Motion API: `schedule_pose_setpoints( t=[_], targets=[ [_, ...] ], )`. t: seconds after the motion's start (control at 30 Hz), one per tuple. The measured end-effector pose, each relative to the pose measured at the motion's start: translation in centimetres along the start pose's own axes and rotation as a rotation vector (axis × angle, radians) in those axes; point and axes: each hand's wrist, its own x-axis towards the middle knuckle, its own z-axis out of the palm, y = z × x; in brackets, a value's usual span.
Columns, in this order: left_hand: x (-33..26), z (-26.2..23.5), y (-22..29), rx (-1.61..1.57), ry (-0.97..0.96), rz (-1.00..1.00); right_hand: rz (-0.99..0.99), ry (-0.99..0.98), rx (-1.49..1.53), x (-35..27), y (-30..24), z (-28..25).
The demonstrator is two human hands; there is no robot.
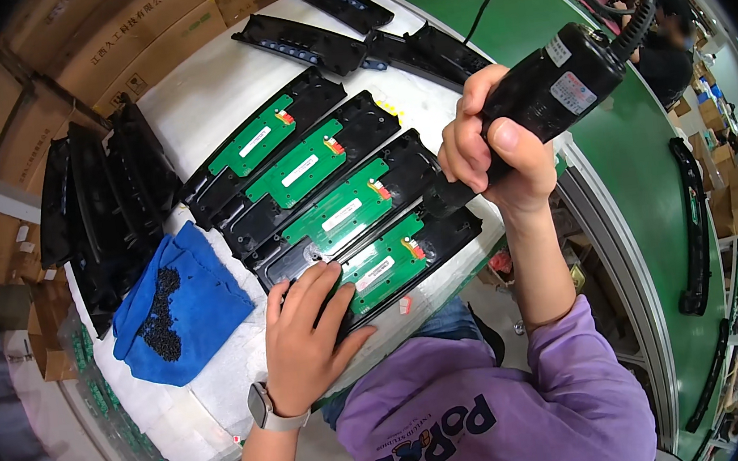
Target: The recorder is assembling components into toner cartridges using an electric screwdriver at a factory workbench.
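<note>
— Four black trays (330, 200) lie side by side on the white table (211, 94), each carrying a green board (379, 263). What surrounds them?

— One stack of empty black trays (105, 204) to the left; one blue cloth (181, 304) just beside it, bearing a heap of small dark screws (162, 315). More black parts (304, 41) lie at the table's far edge, brown boxes (133, 39) behind, a green belt (631, 158) on the right.

— Hands?

— Left hand (308, 331): flat, fingers spread, pressing the nearest tray and its board. Right hand (496, 154): closed fully around a black power screwdriver (552, 90), held over the nearest tray's right end.

— Anything hidden?

— Screwdriver tip: covered by the fist and tool body, contact with the board cannot be told. Near tray's left end: under the left hand. Person at the far belt: blurred.

— Labels?

— White rectangular sticker (342, 213) mid-board on each; small red-and-yellow patch (413, 248) at each right end; two white labels on the screwdriver body.
</note>
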Motion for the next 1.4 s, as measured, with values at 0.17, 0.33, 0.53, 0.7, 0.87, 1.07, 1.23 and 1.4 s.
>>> schedule_pose_setpoints(
  t=[0.17,0.33,0.53,0.7,0.87,1.07,1.23,1.4],
  targets=[
    [0.1,0.1,0.0,-0.015,0.007,0.002,0.027,0.003,0.010,0.1,-0.1,0.2],
    [0.1,0.0,0.1,-0.018,0.015,0.012,0.097,-0.044,-0.132,0.2,-0.1,0.6],
    [0.1,0.2,0.0,-0.070,0.040,0.015,0.174,-0.081,-0.221,0.6,0.6,1.2],
    [0.1,-0.1,0.0,-0.045,0.068,0.029,0.190,-0.122,-0.182,0.5,0.6,1.4],
    [0.6,-0.4,-0.1,-0.016,0.013,0.059,0.141,-0.130,-0.278,0.4,0.5,2.2],
    [2.0,-2.0,0.7,0.044,0.010,-0.011,0.068,-0.030,-0.217,1.2,-4.4,0.1],
    [3.9,-3.5,0.4,-0.036,-0.147,0.088,0.225,0.220,-0.380,1.7,-4.5,-2.7],
    [4.4,-3.2,0.6,0.050,-0.202,0.007,0.074,0.301,-0.275,2.8,-4.7,-5.0]
  ],
)
